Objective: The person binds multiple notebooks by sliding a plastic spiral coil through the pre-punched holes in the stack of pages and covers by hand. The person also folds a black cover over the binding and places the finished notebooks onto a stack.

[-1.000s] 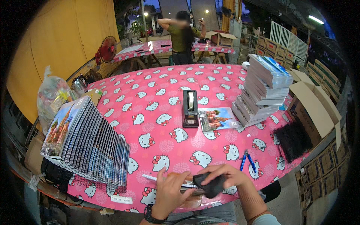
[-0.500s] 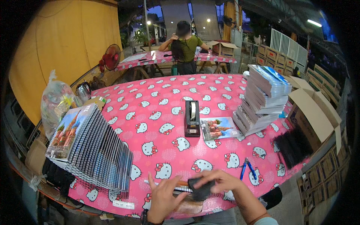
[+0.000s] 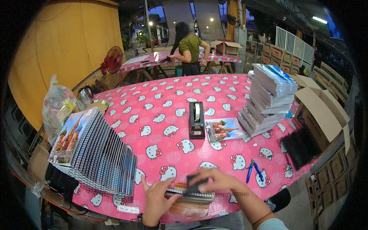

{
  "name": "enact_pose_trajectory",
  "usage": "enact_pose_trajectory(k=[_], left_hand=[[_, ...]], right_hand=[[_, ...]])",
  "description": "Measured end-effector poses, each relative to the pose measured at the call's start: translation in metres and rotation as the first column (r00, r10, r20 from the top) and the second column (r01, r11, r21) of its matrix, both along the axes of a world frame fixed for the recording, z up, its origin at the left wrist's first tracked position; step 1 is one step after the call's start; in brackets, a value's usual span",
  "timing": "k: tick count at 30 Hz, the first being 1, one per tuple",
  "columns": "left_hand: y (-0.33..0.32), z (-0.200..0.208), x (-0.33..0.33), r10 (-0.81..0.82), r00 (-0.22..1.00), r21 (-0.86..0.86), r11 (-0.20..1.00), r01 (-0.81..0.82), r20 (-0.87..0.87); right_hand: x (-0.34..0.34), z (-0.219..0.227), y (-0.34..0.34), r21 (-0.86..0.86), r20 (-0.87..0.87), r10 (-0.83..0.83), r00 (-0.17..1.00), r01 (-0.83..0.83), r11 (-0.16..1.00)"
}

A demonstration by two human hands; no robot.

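Observation:
A notebook (image 3: 189, 208) with a brown, picture-like cover lies at the table's front edge, its punched spine turned away from me. My left hand (image 3: 159, 197) grips its left end, thumb on the cover and other fingers round the spine. In my right hand (image 3: 212, 179) is a black block-like pad (image 3: 194, 187), closed in the fingers and held against the spine. A thin dark wire coil (image 3: 232, 194) sticks out of the spine to the right, passing by my right forearm. How far it runs under the pad is hidden.
Left stands a tall stack of coil-bound notebooks (image 3: 103, 153). Ahead are a black tape dispenser (image 3: 197, 120) and one notebook (image 3: 224, 130). To the right are a stack of unbound books (image 3: 268, 101), blue-handled pliers (image 3: 254, 172), black coils (image 3: 299, 149) and an open carton (image 3: 320, 115).
My right hand and the pad have moved slightly left and away from me, uncovering more spine and the coil's loose end. The co-worker behind has turned and lowered an arm.

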State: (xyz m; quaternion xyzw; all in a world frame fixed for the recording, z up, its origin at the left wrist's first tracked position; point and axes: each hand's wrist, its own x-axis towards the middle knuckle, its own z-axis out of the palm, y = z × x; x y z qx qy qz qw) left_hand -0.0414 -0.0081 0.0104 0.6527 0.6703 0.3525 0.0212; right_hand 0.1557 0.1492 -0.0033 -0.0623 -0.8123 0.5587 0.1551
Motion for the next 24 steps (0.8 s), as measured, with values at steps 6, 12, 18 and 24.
enact_pose_trajectory(k=[6,12,18,24], left_hand=[[-0.008,-0.013,-0.022,0.056,0.994,0.136,0.988,-0.068,0.090],[-0.011,-0.018,-0.026,0.121,0.955,0.261,0.946,-0.194,0.270],[-0.017,-0.035,-0.031,0.084,0.944,0.206,0.966,-0.155,0.318],[-0.006,-0.043,-0.030,-0.027,0.844,0.313,0.934,-0.170,0.536]], right_hand=[[-0.014,0.007,-0.009,-0.154,-0.148,0.100,0.984,-0.123,0.980],[-0.021,0.009,-0.007,-0.034,-0.080,-0.021,0.997,0.018,0.999],[-0.023,0.007,-0.022,-0.232,-0.206,0.038,0.978,-0.086,0.969],[-0.027,0.009,-0.005,-0.095,-0.075,-0.053,0.996,0.046,0.994]])
